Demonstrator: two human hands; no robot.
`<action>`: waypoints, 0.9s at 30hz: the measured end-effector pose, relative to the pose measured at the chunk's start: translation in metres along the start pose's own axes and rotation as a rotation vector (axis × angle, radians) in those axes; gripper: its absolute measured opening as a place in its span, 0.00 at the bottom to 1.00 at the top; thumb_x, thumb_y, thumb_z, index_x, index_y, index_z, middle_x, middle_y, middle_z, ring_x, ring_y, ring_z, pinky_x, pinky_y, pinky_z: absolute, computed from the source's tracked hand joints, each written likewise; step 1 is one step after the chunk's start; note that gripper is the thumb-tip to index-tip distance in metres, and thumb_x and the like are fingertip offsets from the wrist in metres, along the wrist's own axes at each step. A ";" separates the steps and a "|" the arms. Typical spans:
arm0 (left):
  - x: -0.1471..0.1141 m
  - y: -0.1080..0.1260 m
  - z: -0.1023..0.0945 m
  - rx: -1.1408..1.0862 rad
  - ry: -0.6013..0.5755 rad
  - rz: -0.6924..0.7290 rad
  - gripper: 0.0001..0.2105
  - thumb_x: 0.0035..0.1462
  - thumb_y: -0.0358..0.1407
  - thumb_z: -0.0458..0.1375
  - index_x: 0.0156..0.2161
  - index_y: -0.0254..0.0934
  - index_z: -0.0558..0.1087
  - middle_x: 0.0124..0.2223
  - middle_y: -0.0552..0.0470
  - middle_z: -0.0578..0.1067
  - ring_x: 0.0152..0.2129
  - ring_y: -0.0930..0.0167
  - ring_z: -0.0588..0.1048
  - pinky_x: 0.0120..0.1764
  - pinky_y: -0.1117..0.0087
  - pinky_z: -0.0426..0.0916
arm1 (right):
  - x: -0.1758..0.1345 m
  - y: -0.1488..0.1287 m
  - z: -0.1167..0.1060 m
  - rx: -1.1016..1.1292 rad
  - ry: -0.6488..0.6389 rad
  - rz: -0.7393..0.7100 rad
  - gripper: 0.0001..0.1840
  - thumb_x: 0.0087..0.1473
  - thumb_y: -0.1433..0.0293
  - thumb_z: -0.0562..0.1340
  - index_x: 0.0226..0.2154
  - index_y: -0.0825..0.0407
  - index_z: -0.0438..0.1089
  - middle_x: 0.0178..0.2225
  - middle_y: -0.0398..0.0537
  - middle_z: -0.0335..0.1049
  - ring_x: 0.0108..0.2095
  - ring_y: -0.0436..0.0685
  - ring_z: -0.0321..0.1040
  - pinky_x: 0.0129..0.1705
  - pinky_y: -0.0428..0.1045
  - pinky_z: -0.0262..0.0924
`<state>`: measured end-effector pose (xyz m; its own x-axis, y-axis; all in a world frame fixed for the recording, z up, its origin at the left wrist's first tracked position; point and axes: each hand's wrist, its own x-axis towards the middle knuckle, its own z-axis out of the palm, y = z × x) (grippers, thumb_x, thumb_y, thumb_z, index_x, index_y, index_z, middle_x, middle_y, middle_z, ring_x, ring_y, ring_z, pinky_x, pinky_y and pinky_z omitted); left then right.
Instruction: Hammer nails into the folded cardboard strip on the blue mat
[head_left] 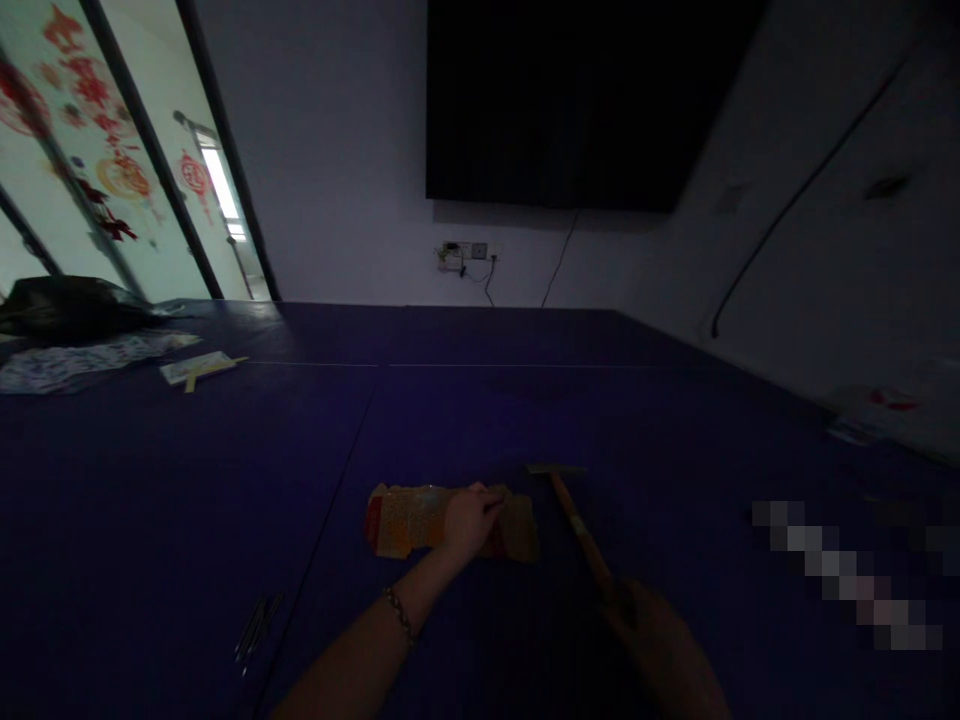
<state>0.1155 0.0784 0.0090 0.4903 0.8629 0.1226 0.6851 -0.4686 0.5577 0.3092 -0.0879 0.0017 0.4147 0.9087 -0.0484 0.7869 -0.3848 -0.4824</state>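
A hammer (581, 530) with a wooden handle and a thin, dark metal head is in my right hand (654, 625), whose fingers close round the handle's lower end. Its head lies low over the blue floor, just right of a flattened piece of printed cardboard (420, 522). That cardboard is orange, red at its left end and brown at the right. My left hand (471, 520) rests on it with the fingers pinched together; dim light hides what, if anything, they hold. Several thin metal rods (257, 628), perhaps nails, lie on the floor to the left.
A dark bag (71, 305), a patterned cloth (90, 360) and a white packet (199, 368) lie at the far left. A large black screen (577, 110) hangs above wall sockets (478, 251). A cable (795, 200) runs down the right wall. A pixelated patch covers the right.
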 end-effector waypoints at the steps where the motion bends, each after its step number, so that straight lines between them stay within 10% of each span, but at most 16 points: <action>1: 0.000 0.000 0.000 -0.001 0.002 0.000 0.10 0.55 0.36 0.51 0.39 0.41 0.74 0.34 0.52 0.73 0.32 0.72 0.70 0.34 0.74 0.61 | -0.001 -0.005 0.000 -0.056 0.002 0.014 0.14 0.47 0.63 0.51 0.34 0.54 0.63 0.35 0.61 0.68 0.36 0.65 0.68 0.39 0.58 0.58; 9: -0.001 0.000 -0.002 0.019 -0.016 0.012 0.11 0.55 0.36 0.50 0.38 0.40 0.75 0.34 0.52 0.73 0.32 0.73 0.70 0.34 0.75 0.60 | 0.022 -0.022 -0.017 0.045 -0.139 0.151 0.08 0.43 0.65 0.54 0.21 0.51 0.63 0.26 0.52 0.70 0.29 0.59 0.69 0.30 0.51 0.59; 16: 0.000 -0.001 -0.001 0.026 -0.030 0.002 0.11 0.56 0.37 0.50 0.38 0.40 0.74 0.34 0.52 0.73 0.32 0.73 0.71 0.34 0.75 0.60 | 0.022 -0.015 -0.036 1.310 -0.484 0.405 0.09 0.43 0.65 0.58 0.29 0.53 0.67 0.25 0.44 0.69 0.17 0.44 0.63 0.19 0.40 0.59; 21: 0.001 -0.001 -0.001 0.033 -0.040 0.012 0.12 0.56 0.38 0.49 0.38 0.41 0.74 0.35 0.52 0.73 0.32 0.73 0.71 0.35 0.75 0.60 | 0.025 -0.019 -0.029 1.758 -0.482 0.209 0.11 0.44 0.70 0.60 0.34 0.56 0.64 0.14 0.29 0.52 0.08 0.35 0.41 0.10 0.31 0.39; 27: 0.001 0.000 -0.003 0.049 -0.050 0.007 0.12 0.56 0.37 0.49 0.40 0.42 0.74 0.35 0.52 0.73 0.32 0.72 0.71 0.34 0.75 0.61 | 0.012 -0.038 -0.005 1.671 -0.564 0.193 0.15 0.36 0.66 0.67 0.28 0.52 0.62 0.10 0.28 0.47 0.07 0.38 0.36 0.07 0.35 0.35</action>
<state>0.1144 0.0794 0.0113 0.5206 0.8496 0.0845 0.7064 -0.4842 0.5162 0.2864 -0.0634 0.0238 -0.0391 0.9532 -0.2997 -0.6590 -0.2501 -0.7094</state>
